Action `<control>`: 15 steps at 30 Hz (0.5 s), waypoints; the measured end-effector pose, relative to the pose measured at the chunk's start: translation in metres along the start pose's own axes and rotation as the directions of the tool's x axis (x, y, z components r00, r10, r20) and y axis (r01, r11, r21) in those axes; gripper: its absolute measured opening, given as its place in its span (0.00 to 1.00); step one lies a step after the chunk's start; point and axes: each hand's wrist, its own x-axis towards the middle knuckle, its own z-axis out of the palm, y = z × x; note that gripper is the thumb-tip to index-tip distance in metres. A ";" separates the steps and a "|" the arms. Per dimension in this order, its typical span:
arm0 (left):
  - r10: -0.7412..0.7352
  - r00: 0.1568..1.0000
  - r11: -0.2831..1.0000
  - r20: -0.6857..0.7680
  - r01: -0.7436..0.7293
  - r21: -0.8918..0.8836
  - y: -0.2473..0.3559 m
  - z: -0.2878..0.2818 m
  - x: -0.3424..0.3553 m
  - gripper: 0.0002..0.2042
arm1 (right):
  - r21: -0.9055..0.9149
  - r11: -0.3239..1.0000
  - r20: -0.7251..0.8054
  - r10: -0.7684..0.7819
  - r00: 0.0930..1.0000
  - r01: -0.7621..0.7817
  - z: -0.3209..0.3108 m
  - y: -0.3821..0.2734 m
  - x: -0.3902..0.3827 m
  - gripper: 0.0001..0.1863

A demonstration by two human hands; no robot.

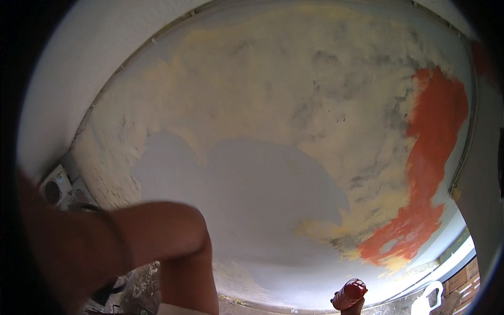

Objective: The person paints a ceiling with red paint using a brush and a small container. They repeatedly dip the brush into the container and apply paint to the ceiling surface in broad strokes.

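My left arm (pixel 157 231) is bent at the lower left, with a white sleeve at the bottom and a dark band near the wrist. My left hand (pixel 58 236) is dark and blurred at the left edge, its fingers unclear. At the bottom right my right hand (pixel 353 307) grips a cup (pixel 344 296) smeared with red paint. Above and behind it is a large painted surface (pixel 247 178), patched in pale grey, cream and yellow with dark smudges. An irregular patch of red paint (pixel 436 115) runs down its right side.
A white outdoor air-conditioning unit (pixel 56 186) is at the left. A white plastic object with a handle (pixel 425 299) is at the bottom right, near a wooden door (pixel 462 286). A thin pipe (pixel 152 39) follows the surface's upper edge.
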 end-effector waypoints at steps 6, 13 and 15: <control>-0.561 0.670 0.824 -0.487 0.508 -0.251 0.078 0.117 -0.218 0.13 | 0.236 0.964 0.067 0.107 0.992 -0.120 -0.021 0.001 0.019 0.36; -0.663 -0.706 -0.691 0.251 0.446 -0.569 0.300 0.300 -0.428 0.15 | -0.140 0.990 0.101 -0.016 0.995 0.030 -0.034 -0.011 0.022 0.32; -0.543 -0.701 -0.795 0.462 0.253 -0.551 0.306 0.311 -0.425 0.15 | -0.516 0.833 0.165 -0.134 0.977 0.201 -0.038 -0.020 0.020 0.29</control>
